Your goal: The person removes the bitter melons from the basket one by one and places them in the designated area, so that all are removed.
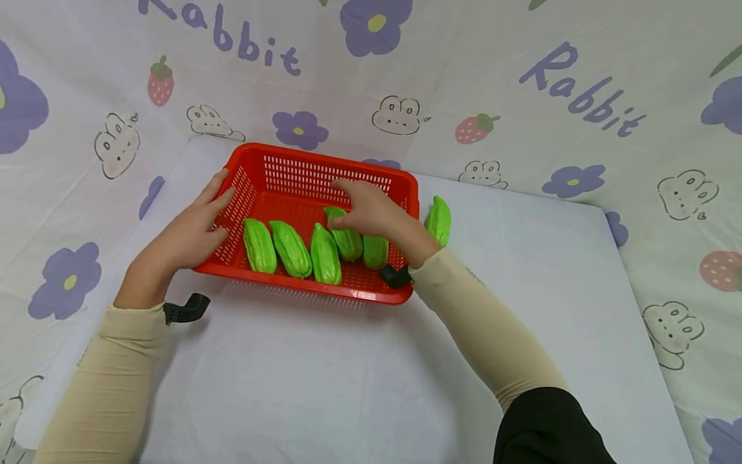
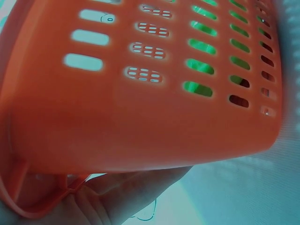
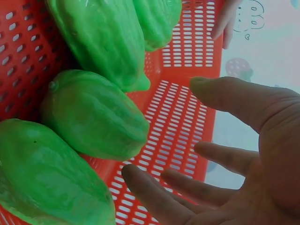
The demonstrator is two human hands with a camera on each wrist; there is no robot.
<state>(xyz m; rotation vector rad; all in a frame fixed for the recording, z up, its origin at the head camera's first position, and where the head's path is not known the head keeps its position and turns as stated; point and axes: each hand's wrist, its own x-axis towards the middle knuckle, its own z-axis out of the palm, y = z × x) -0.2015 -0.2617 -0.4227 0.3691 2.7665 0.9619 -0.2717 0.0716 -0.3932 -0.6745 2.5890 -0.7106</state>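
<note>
A red plastic basket (image 1: 301, 282) with slotted walls stands on the white table. Several green ribbed fruits (image 1: 291, 250) lie in its front half, the rightmost partly hidden by my right forearm. My left hand (image 1: 194, 235) grips the basket's left rim; in the left wrist view, part of that hand (image 2: 140, 190) shows outside the wall. Over the right half of the basket is my right hand (image 1: 371, 209), fingers spread and holding nothing. In the right wrist view its thumb and fingertips (image 3: 133, 176) are close to a green fruit (image 3: 101, 115).
Another green fruit (image 1: 439, 220) lies on the table (image 1: 539, 277) just outside the basket's right wall. Behind the table hangs a cloth (image 1: 440, 71) printed with rabbits, flowers and strawberries. A black wrist mount (image 1: 187, 308) projects from my left sleeve.
</note>
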